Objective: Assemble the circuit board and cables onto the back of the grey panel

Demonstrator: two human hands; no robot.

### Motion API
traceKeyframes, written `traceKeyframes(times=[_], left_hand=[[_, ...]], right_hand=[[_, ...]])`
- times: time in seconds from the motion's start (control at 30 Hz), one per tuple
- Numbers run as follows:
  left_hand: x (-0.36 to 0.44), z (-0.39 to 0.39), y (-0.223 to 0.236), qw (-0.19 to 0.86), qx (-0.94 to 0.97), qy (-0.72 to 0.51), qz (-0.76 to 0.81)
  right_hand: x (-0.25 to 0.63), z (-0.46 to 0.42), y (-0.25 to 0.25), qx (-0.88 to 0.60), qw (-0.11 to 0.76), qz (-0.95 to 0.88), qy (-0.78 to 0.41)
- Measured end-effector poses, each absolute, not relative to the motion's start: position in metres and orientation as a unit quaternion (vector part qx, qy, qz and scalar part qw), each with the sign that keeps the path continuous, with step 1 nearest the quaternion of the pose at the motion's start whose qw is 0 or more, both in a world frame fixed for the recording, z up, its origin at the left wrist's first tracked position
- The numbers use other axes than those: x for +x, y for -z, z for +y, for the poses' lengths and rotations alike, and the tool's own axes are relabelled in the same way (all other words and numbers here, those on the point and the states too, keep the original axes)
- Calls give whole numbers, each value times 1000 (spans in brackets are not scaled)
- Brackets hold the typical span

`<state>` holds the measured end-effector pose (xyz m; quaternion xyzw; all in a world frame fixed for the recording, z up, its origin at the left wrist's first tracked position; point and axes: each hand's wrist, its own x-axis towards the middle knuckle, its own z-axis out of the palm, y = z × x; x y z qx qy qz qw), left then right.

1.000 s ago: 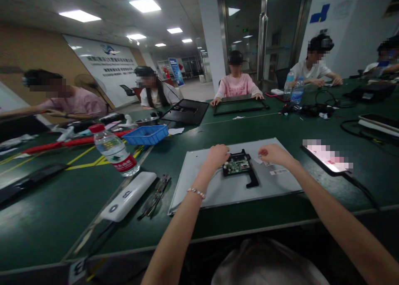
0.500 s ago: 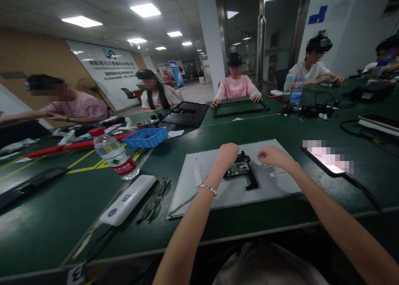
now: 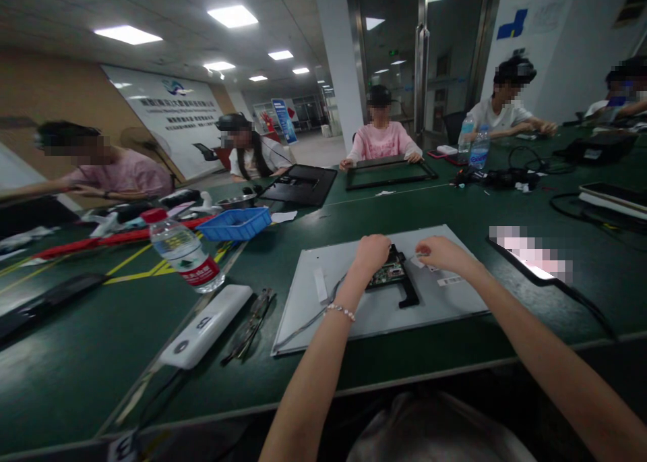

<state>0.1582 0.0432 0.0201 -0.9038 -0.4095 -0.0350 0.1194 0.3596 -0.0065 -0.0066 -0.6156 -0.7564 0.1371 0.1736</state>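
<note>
"What's just changed?"

"The bare left hand (image 3: 373,254) has shifted rightward, from the left side of the green circuit board (image 3: 390,272) to over its far-left part. The board lies with a black plastic bracket (image 3: 408,293) around the middle of a flat silver-grey panel (image 3: 384,320)."

"Anything uncovered by that?"

"Yes: a pale narrow strip (image 3: 320,285) near the panel's left edge, and a thin grey cable (image 3: 308,322) running from its near-left corner towards the left wrist."

"And the grips?"

"The left fingers are curled in, but their tips are hidden, so I can't tell what they hold. The bare right hand (image 3: 439,251), near the panel's far edge, has barely moved; its thumb and fingers look close together, though I can't tell whether anything is between them."

"Meaning?"

"My judgement: the work is now centred on the board's far-left part, with the panel lying steady underneath."
</note>
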Motion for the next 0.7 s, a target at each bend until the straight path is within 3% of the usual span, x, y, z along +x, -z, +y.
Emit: traceKeyframes(times=[0.33,0.47,0.7], left_hand=[[155,36,-22,104,-897,107,-417],[155,35,-26,0,-895,218,-390],[164,32,-18,-181,-872,303,-339]], right_hand=[[352,-8,4,-602,250,-752,-98],[345,-11,-1,-564,328,-752,-89],[335,-8,1,-511,424,-724,-187]])
